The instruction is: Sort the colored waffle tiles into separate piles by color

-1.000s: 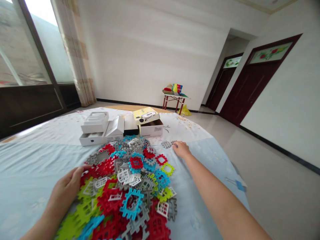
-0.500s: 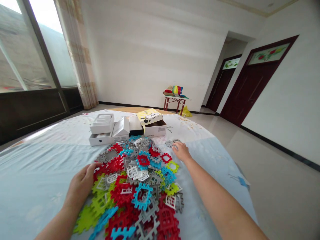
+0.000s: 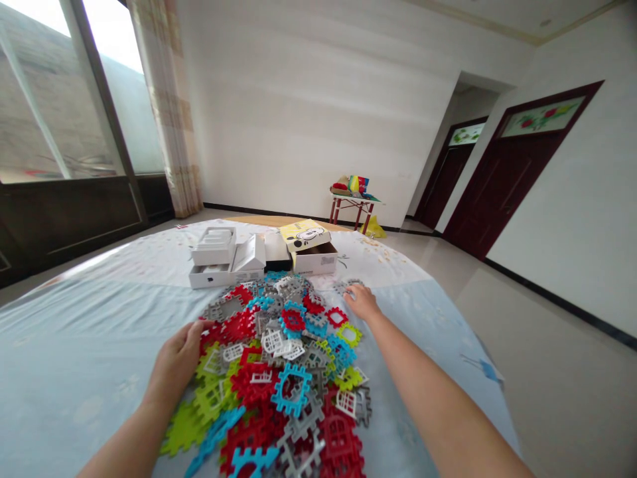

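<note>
A heap of flat interlocking plastic tiles [image 3: 283, 372], red, blue, green, grey and white, lies on a pale blue sheet [image 3: 74, 345]. My left hand [image 3: 176, 362] rests on the heap's left edge, fingers curled loosely over red and green tiles. My right hand [image 3: 362, 301] reaches to the far right side of the heap, fingertips on a grey tile [image 3: 343, 287] lying on the sheet. Whether it grips that tile is unclear.
White open boxes [image 3: 221, 255] and a yellow-lidded box [image 3: 308, 247] stand behind the heap. The sheet's right edge drops to a tiled floor [image 3: 537, 372]. A small red-legged table [image 3: 354, 202] with coloured things stands by the far wall. Dark doors are at right.
My left hand has slid up and right along the heap's edge. My right hand stays at the grey tile. The view has shifted, so everything sits a little further right.
</note>
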`<state>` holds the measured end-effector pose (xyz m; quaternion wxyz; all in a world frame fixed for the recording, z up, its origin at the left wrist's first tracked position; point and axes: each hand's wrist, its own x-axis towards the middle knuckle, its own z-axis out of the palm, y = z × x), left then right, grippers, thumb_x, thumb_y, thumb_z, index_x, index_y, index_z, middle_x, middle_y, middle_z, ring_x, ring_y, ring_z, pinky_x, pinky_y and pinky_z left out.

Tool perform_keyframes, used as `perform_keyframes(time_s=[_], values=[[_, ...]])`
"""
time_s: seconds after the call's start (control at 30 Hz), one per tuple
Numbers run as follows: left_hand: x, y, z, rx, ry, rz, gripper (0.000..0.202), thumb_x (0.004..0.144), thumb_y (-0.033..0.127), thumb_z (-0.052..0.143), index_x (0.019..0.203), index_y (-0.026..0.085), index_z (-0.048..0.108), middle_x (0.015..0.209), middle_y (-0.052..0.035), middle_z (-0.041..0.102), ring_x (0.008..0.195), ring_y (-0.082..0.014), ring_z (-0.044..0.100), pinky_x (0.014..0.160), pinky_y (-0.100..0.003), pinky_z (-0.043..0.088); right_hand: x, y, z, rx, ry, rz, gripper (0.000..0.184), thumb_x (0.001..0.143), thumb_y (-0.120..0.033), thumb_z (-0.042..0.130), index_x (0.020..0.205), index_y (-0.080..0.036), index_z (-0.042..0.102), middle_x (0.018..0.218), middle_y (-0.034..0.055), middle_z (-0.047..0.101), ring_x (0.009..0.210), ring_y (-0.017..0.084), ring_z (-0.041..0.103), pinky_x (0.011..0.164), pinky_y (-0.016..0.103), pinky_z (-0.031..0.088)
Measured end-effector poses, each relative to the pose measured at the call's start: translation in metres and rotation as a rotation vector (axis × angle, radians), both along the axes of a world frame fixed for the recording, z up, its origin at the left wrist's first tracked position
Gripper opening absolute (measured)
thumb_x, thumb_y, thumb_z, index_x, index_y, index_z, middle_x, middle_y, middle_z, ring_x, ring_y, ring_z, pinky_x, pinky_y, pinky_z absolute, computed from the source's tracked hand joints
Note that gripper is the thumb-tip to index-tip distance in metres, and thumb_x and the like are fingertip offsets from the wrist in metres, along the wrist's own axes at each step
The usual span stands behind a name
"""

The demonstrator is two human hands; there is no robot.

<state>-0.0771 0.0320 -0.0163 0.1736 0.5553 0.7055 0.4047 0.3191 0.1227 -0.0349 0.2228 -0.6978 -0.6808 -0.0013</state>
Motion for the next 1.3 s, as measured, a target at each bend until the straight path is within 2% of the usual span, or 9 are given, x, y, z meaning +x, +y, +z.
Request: perform_keyframes(time_s=[0.07, 0.17, 0.33, 0.47, 0.6, 0.77, 1.0, 1.17, 1.3], values=[[0.000, 0.001, 0.000, -0.026, 0.001, 0.003, 0.050, 0.076, 0.046, 0.032, 0.098, 0.015, 0.065, 0.071, -0.0025, 0.067, 0.065, -0.0172, 0.058, 0.061, -0.024, 0.044, -0.003, -0.006, 0.000, 0.088, 0.068, 0.049, 0.029, 0.079, -0.031, 0.045, 0.102, -0.021, 0.061, 0.110, 0.0068, 0.058, 0.104, 0.021, 0.049, 0.089, 0.035, 0.037], [0.000, 0.003, -0.001, -0.042, -0.009, 0.011, 0.051, 0.076, 0.046, 0.031, 0.098, 0.015, 0.065, 0.075, -0.0024, 0.067, 0.068, -0.0174, 0.058, 0.064, -0.024, 0.044, -0.012, -0.018, 0.001, 0.173, 0.192, 0.200, 0.026, 0.078, -0.028, 0.047, 0.097, -0.020, 0.063, 0.102, 0.0062, 0.062, 0.099, 0.018, 0.053, 0.091, 0.034, 0.037], [-0.001, 0.006, -0.003, -0.047, -0.021, 0.004, 0.051, 0.075, 0.047, 0.032, 0.099, 0.015, 0.064, 0.084, -0.0036, 0.067, 0.079, -0.0193, 0.059, 0.071, -0.025, 0.044, -0.033, -0.031, 0.006, 0.188, 0.293, 0.432, 0.027, 0.076, -0.028, 0.051, 0.100, -0.021, 0.062, 0.102, 0.0051, 0.063, 0.099, 0.018, 0.053, 0.091, 0.036, 0.038], [-0.002, 0.007, -0.003, -0.048, -0.016, 0.013, 0.050, 0.074, 0.046, 0.032, 0.097, 0.016, 0.065, 0.092, -0.0048, 0.067, 0.088, -0.0207, 0.059, 0.075, -0.026, 0.044, -0.046, -0.026, 0.002, 0.171, 0.247, 0.508, 0.035, 0.075, -0.027, 0.053, 0.108, -0.018, 0.058, 0.112, 0.0073, 0.059, 0.107, 0.019, 0.049, 0.095, 0.036, 0.034], [-0.003, 0.008, -0.005, -0.032, -0.014, 0.017, 0.049, 0.073, 0.047, 0.034, 0.094, 0.016, 0.066, 0.091, -0.0048, 0.068, 0.087, -0.0221, 0.060, 0.074, -0.028, 0.045, -0.051, -0.024, -0.002, 0.111, 0.198, 0.503, 0.028, 0.077, -0.025, 0.053, 0.103, -0.020, 0.061, 0.106, 0.0057, 0.062, 0.102, 0.018, 0.050, 0.092, 0.034, 0.035], [-0.005, 0.010, -0.007, -0.017, 0.012, 0.008, 0.046, 0.073, 0.046, 0.036, 0.089, 0.017, 0.067, 0.092, -0.0053, 0.068, 0.090, -0.0230, 0.059, 0.075, -0.028, 0.046, -0.045, -0.030, 0.006, 0.142, 0.142, 0.460, 0.018, 0.077, -0.025, 0.055, 0.092, -0.022, 0.064, 0.094, 0.0025, 0.064, 0.093, 0.017, 0.052, 0.086, 0.032, 0.037], [-0.001, 0.005, -0.001, -0.027, 0.008, 0.020, 0.046, 0.073, 0.045, 0.035, 0.090, 0.016, 0.066, 0.094, -0.0046, 0.068, 0.087, -0.0215, 0.060, 0.072, -0.026, 0.046, -0.028, -0.022, 0.006, 0.211, 0.118, 0.320, 0.023, 0.079, -0.026, 0.051, 0.099, -0.020, 0.061, 0.096, 0.0064, 0.059, 0.094, 0.018, 0.050, 0.086, 0.032, 0.036], [0.000, 0.003, 0.001, -0.031, 0.011, 0.008, 0.046, 0.073, 0.044, 0.035, 0.092, 0.015, 0.066, 0.094, -0.0047, 0.068, 0.086, -0.0207, 0.060, 0.071, -0.025, 0.046, -0.026, -0.016, 0.001, 0.155, 0.043, 0.270, 0.026, 0.078, -0.023, 0.051, 0.102, -0.022, 0.061, 0.098, 0.0063, 0.058, 0.096, 0.019, 0.048, 0.087, 0.032, 0.036], [0.001, 0.004, 0.001, -0.030, 0.011, 0.017, 0.047, 0.073, 0.045, 0.035, 0.092, 0.016, 0.066, 0.095, -0.0046, 0.068, 0.087, -0.0214, 0.060, 0.072, -0.026, 0.046, -0.028, -0.021, 0.004, 0.165, 0.030, 0.283, 0.032, 0.078, -0.015, 0.045, 0.103, -0.022, 0.062, 0.099, 0.0061, 0.059, 0.095, 0.018, 0.048, 0.087, 0.032, 0.035]])
